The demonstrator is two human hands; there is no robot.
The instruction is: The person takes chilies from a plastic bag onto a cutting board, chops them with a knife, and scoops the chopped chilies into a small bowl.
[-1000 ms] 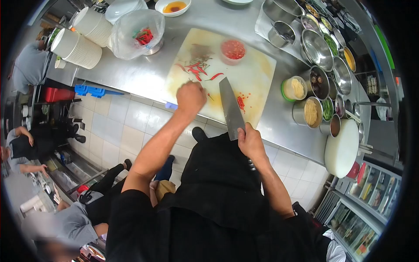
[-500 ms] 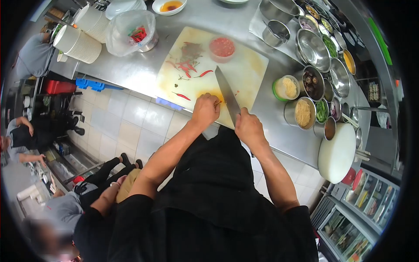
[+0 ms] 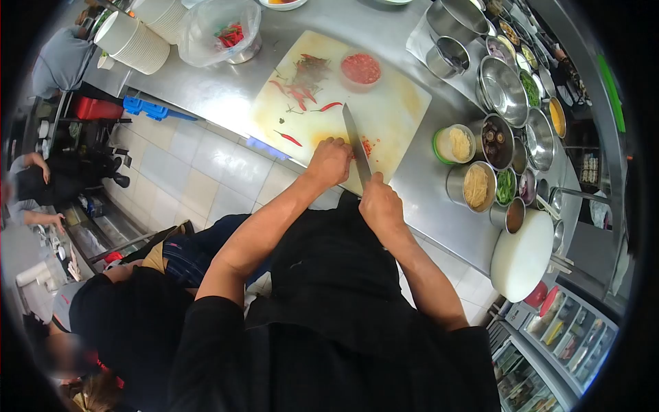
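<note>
In the head view, I am holding my left hand (image 3: 331,161), fingers curled, just beside a long grey steel knife (image 3: 357,143), whereas a second ago it was resting well apart; I cannot tell whether it is pinching anything. My right hand (image 3: 382,204) is gripping the handle. Chopped red chilli bits (image 3: 368,146) are lying right of the blade on the white, yellow-stained board (image 3: 401,103); a slender whole red chilli (image 3: 291,139) is lying left of both hands.

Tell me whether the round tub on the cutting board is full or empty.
Not empty: chopped red pieces show across the tub, seen from above; how deep they lie, I cannot tell.
</note>
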